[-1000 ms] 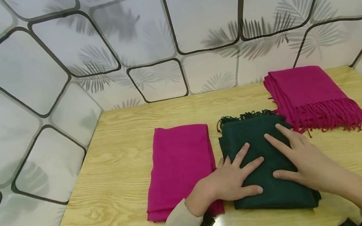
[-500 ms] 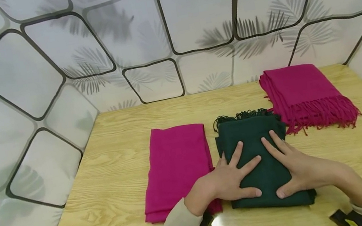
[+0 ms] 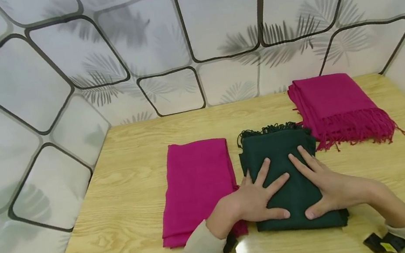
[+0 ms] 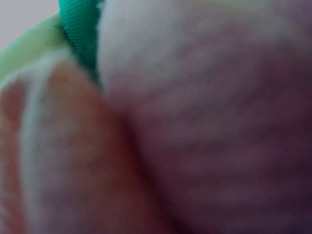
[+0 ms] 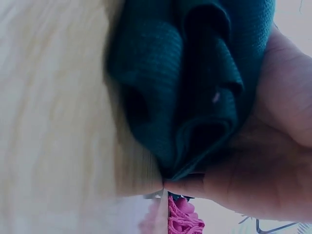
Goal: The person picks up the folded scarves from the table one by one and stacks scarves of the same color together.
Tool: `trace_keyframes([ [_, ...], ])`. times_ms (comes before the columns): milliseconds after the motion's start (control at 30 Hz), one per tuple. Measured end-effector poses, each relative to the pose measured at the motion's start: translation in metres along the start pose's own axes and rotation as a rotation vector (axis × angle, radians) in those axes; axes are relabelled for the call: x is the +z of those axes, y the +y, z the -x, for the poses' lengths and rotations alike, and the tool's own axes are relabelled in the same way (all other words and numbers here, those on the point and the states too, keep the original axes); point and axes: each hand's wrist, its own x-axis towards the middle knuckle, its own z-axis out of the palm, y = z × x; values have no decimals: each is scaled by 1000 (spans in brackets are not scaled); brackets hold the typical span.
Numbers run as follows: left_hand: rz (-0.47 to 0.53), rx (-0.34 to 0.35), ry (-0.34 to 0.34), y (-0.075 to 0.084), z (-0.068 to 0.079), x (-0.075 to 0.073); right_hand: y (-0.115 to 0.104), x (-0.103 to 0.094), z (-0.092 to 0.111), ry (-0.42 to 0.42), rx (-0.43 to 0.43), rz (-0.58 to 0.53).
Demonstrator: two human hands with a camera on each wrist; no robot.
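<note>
A folded dark green scarf [image 3: 286,153] lies on the table in the head view, its fringe along the far edge. My left hand [image 3: 256,202] rests on its left side with the fingers spread. On the right side lies my right hand [image 3: 327,188], fingers also spread and thumb near the front edge. The right wrist view shows the scarf's layered side folds [image 5: 195,97] against that hand [image 5: 263,161]. Blurred skin of the left hand [image 4: 195,122] fills most of the left wrist view, with a strip of green cloth [image 4: 83,34] at the top.
Left of the green scarf is a folded magenta cloth [image 3: 199,180], partly under the left forearm. A folded magenta scarf [image 3: 333,97] with long fringe lies at the back right. The wooden table [image 3: 125,192] meets a patterned wall covering [image 3: 225,16] behind.
My right hand has shifted toward the left and now lies more sideways on the green scarf. The left hand stays on it. The head view has shifted slightly.
</note>
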Motion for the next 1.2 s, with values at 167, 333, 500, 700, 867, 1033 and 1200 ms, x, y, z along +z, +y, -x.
trace_keyframes([
  [167,-2,-20,6,3,8,-3,-7,-2,0,-13,42,11],
  [333,-37,-38,-21,10,10,-10,-11,-10,5,-28,59,13],
  [500,-61,-99,-95,21,18,-23,-12,-26,8,-45,53,40],
  [700,-96,-147,-153,30,27,-52,-10,-48,11,-58,58,61],
  [867,-66,-112,-108,30,19,-84,-4,-68,12,-26,71,73],
  [1033,61,47,-35,22,-14,-107,10,-90,11,64,55,96],
  [1200,98,103,76,11,-70,-116,35,-113,3,184,55,157],
])
